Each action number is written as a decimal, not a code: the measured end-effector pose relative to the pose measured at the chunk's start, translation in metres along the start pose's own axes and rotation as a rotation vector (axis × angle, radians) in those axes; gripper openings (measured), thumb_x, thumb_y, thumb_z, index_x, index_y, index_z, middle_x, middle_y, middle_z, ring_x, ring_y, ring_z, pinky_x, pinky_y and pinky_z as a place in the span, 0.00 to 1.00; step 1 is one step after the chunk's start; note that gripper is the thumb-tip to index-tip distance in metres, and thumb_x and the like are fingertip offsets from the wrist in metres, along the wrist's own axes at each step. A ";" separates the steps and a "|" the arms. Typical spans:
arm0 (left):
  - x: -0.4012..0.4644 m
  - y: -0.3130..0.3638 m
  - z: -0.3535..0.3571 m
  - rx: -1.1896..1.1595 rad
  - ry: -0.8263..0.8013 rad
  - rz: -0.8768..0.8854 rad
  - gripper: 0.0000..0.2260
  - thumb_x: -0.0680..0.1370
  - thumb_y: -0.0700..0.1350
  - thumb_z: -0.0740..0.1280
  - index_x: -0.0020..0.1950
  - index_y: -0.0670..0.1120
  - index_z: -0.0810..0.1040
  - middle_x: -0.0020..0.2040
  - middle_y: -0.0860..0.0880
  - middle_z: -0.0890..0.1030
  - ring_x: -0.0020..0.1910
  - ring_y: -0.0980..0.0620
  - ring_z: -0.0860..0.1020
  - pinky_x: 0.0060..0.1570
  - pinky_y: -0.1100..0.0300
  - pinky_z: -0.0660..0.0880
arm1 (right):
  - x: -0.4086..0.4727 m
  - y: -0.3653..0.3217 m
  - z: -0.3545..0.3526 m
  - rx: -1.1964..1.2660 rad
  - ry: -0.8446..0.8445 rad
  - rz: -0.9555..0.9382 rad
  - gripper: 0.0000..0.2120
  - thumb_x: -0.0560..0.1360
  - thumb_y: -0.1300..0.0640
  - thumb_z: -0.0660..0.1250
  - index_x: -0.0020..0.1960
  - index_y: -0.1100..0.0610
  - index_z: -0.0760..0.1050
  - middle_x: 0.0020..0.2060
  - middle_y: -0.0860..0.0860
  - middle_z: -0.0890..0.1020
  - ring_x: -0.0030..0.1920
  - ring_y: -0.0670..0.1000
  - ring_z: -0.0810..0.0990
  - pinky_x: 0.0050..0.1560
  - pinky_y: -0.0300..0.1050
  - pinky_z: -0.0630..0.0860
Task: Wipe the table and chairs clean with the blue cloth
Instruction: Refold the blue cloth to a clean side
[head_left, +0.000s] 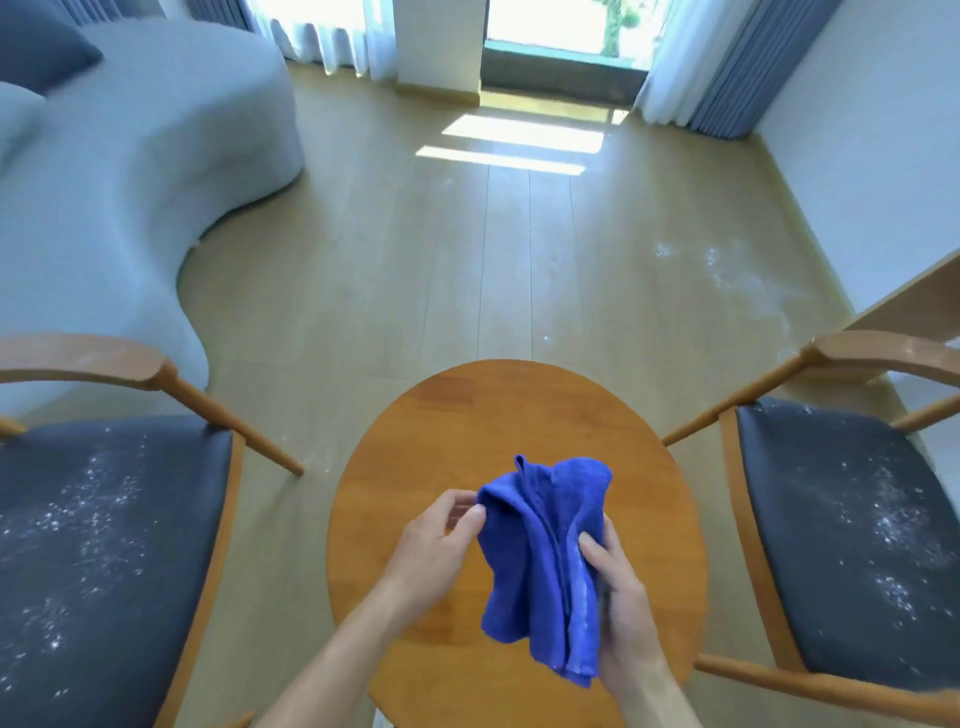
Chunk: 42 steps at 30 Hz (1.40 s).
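A crumpled blue cloth (540, 561) hangs in the air above a small round wooden table (467, 415). My left hand (436, 545) pinches the cloth's upper left edge between thumb and fingers. My right hand (618, 597) grips its right side, thumb across the front. A wooden chair with a dark seat (104, 545) stands left of the table, its seat speckled with white powder. A matching chair (852, 530) stands to the right, also dusted with white specks.
A pale grey curved sofa (130, 182) with a dark cushion fills the far left. Wooden floor (467, 260) stretches ahead to a bright window with curtains; white powder lies on the floor at the right near a wooden ledge (914, 301).
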<state>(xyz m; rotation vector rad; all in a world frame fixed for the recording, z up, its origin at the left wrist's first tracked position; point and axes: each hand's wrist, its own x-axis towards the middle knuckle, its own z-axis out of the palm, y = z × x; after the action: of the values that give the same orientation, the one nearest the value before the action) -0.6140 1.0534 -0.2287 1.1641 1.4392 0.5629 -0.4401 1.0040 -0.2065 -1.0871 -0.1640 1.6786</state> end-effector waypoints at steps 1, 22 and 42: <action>-0.006 0.020 -0.004 -0.096 -0.025 -0.001 0.07 0.81 0.44 0.60 0.49 0.50 0.78 0.44 0.59 0.80 0.45 0.58 0.76 0.48 0.64 0.71 | -0.009 -0.011 0.014 0.037 -0.046 0.015 0.19 0.77 0.60 0.58 0.68 0.55 0.72 0.63 0.62 0.77 0.61 0.64 0.77 0.54 0.55 0.79; -0.090 0.207 -0.099 -0.442 -0.033 0.215 0.16 0.68 0.44 0.71 0.55 0.41 0.81 0.53 0.41 0.83 0.55 0.40 0.81 0.55 0.47 0.76 | -0.110 -0.163 0.130 -0.493 -0.326 -0.100 0.17 0.72 0.53 0.71 0.59 0.58 0.77 0.55 0.55 0.83 0.54 0.56 0.82 0.51 0.51 0.77; -0.111 0.244 -0.142 -0.354 -0.600 0.312 0.17 0.69 0.41 0.68 0.58 0.42 0.77 0.54 0.42 0.78 0.49 0.46 0.77 0.45 0.56 0.75 | -0.100 -0.202 0.149 -0.500 -0.381 -0.343 0.10 0.69 0.66 0.65 0.49 0.62 0.80 0.46 0.59 0.82 0.48 0.57 0.79 0.47 0.50 0.73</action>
<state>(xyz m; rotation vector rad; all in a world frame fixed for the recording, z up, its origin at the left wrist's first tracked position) -0.6799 1.0907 0.0650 1.1458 0.6225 0.5873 -0.4059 1.0641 0.0549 -1.0081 -1.0025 1.5470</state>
